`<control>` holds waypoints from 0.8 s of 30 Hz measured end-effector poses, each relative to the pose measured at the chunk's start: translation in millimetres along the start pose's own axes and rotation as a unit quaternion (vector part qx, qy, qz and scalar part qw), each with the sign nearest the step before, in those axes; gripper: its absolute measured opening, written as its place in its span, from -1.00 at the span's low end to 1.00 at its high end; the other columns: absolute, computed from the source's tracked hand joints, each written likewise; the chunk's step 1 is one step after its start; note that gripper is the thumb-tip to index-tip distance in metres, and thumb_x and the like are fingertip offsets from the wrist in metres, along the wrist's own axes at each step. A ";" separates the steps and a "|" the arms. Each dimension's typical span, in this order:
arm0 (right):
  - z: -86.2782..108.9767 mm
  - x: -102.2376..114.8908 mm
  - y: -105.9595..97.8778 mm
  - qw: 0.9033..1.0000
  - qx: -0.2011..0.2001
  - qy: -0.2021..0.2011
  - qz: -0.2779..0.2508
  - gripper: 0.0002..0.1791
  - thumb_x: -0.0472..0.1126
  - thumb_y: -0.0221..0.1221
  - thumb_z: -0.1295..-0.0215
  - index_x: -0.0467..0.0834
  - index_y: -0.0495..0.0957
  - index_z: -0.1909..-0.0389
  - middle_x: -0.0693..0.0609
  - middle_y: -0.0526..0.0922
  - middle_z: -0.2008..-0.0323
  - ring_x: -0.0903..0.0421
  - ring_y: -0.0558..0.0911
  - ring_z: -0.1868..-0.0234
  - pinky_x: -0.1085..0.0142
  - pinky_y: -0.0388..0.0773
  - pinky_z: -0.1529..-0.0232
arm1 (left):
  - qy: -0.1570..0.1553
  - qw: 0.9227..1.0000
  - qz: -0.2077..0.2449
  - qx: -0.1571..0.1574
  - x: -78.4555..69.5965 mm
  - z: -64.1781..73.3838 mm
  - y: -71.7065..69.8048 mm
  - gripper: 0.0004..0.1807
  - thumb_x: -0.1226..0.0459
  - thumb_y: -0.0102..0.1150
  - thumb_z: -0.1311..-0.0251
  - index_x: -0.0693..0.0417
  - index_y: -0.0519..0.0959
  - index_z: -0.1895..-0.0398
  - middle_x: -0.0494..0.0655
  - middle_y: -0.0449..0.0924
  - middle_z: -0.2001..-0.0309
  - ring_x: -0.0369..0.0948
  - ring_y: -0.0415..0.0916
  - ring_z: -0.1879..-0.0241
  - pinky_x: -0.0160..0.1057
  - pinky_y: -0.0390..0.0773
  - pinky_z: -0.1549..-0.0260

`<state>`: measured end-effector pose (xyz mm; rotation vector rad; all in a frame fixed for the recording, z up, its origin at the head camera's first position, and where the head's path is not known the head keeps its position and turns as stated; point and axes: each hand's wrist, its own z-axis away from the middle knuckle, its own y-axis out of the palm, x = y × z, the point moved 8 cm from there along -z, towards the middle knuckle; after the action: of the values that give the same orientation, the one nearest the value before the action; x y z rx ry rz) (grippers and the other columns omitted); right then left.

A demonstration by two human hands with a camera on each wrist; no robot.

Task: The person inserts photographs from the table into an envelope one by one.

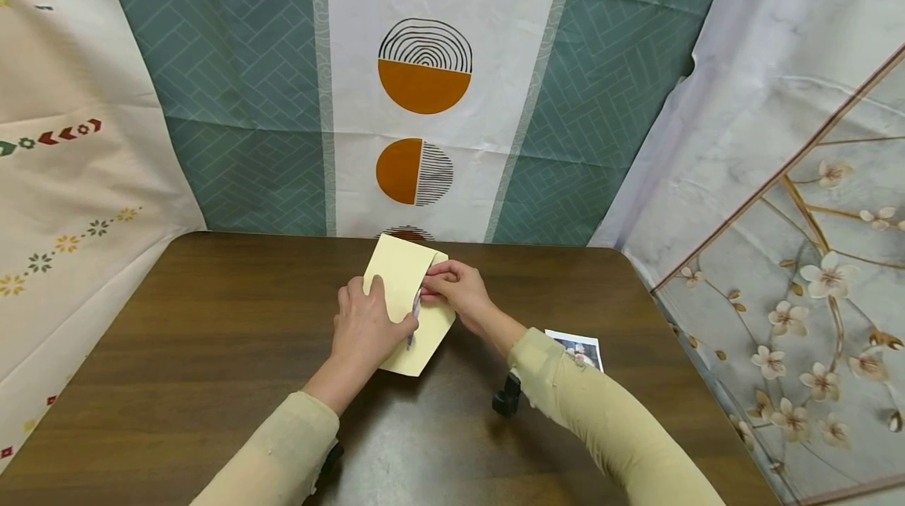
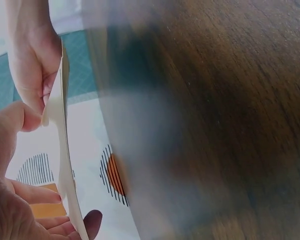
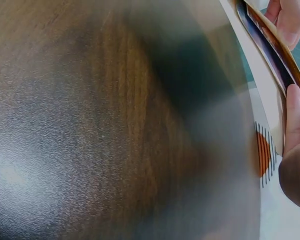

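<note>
A pale yellow envelope (image 1: 401, 270) is held up over the table, its mouth gaping to the right. My left hand (image 1: 368, 325) grips it by the left part, thumb in front near the opening. At the mouth, my right hand (image 1: 456, 290) pinches the envelope's edge, one finger reaching inside. Between the envelope's walls shows a dark, glossy photo (image 3: 265, 45), mostly hidden inside. A slim bluish edge of it appears in the head view. In the left wrist view the envelope (image 2: 62, 140) is seen edge-on, with my left fingers spread along it.
Another printed photo with a white border (image 1: 580, 349) lies on the brown wooden table (image 1: 233, 349), partly covered by my right sleeve (image 1: 601, 404). Patterned cloths (image 1: 438, 113) hang behind the table and at both sides. A black wrist device (image 1: 506, 396) sits under my right forearm.
</note>
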<state>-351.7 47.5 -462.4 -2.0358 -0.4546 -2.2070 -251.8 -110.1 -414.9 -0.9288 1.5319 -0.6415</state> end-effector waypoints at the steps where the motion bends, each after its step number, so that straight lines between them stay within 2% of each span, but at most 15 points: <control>1: 0.2 -0.7 0.1 1.000 0.000 0.002 -0.001 -0.86 -0.55 0.20 -0.44 -0.45 0.56 0.04 -0.07 0.75 0.36 0.10 0.78 0.33 0.21 0.78 0.17 | -0.001 1.000 0.000 0.001 0.2 -0.1 0.1 -0.03 -0.05 0.44 -0.14 0.44 0.37 -0.44 0.49 0.25 -0.38 0.36 0.25 -0.34 0.37 0.58 0.03; 13: 1.9 -3.9 4.2 1.000 -0.001 0.008 -0.013 -0.84 -0.55 0.20 -0.44 -0.47 0.54 0.01 -0.05 0.75 0.37 0.12 0.78 0.33 0.24 0.77 0.19 | -0.011 1.000 0.009 0.004 2.7 -1.1 -0.9 -0.07 -0.05 0.41 -0.17 0.44 0.38 -0.42 0.48 0.26 -0.38 0.36 0.26 -0.34 0.39 0.56 -0.03; 24: 2.3 -6.3 0.7 1.000 0.006 0.015 -0.011 -0.82 -0.54 0.22 -0.43 -0.45 0.57 0.00 -0.09 0.79 0.31 0.09 0.82 0.30 0.22 0.77 0.16 | -0.011 1.000 0.009 -0.002 4.8 -1.5 -1.9 -0.10 -0.06 0.43 -0.15 0.42 0.42 -0.36 0.47 0.30 -0.34 0.34 0.29 -0.30 0.37 0.58 -0.01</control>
<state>-348.6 46.7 -468.4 -1.9978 -0.4897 -2.2386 -252.9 -115.3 -415.6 -0.9216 1.5215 -0.6130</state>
